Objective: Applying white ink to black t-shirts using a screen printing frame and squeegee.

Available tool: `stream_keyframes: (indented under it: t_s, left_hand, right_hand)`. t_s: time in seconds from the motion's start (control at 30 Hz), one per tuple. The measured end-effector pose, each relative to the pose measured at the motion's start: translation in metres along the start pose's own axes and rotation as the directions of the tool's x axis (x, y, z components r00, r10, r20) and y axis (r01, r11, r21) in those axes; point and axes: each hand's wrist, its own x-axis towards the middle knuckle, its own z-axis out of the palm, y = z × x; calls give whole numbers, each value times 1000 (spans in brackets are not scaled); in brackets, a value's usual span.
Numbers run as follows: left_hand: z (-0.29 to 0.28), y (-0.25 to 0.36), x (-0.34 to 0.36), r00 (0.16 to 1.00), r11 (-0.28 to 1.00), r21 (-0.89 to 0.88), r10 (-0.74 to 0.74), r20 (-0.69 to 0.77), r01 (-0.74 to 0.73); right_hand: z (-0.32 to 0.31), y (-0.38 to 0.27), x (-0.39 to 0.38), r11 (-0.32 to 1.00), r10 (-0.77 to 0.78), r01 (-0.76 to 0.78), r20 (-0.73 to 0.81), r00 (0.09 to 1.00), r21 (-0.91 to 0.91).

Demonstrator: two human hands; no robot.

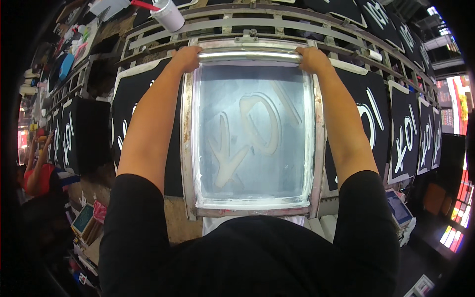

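A screen-printing frame (188, 148) lies in front of me, its wooden sides worn and smeared with white ink. Its grey mesh (277, 178) carries a pale stencil of large brush-like letters (230, 163). Along the far end of the mesh runs a silvery squeegee (250, 56). My left hand (187, 59) is closed around its left end, and my right hand (314, 60) grips the right end. Both arms are stretched far forward over the frame. The fingers' undersides are hidden, and I cannot see what lies beneath the mesh.
Black fabric panels with white lettering (406, 133) line both sides. A metal rail (282, 23) passes behind the frame. A white tub (169, 17) with a red handle stands at the far left. Another person in red (38, 175) works at the left edge.
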Motion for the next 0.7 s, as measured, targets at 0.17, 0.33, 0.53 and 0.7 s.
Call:
stream_keyframes:
  t_s: [0.17,0.33,0.53,0.7]
  left_hand:
    - [4,17,-37,997,996,-86,-21,74,27]
    - [33,17,-136,997,991,-123,63,40,-57]
    - [109,51,-361,975,977,-150,124,-183,-153]
    - [112,68,-460,968,956,-248,99,-229,-156]
  right_hand:
    - [25,7,-30,999,-5,8,-88,996,41]
    - [47,-15,-132,986,-50,70,-130,990,150]
    - [137,-64,-343,967,-52,112,-257,965,227]
    - [138,-86,-436,956,-60,121,-226,972,266]
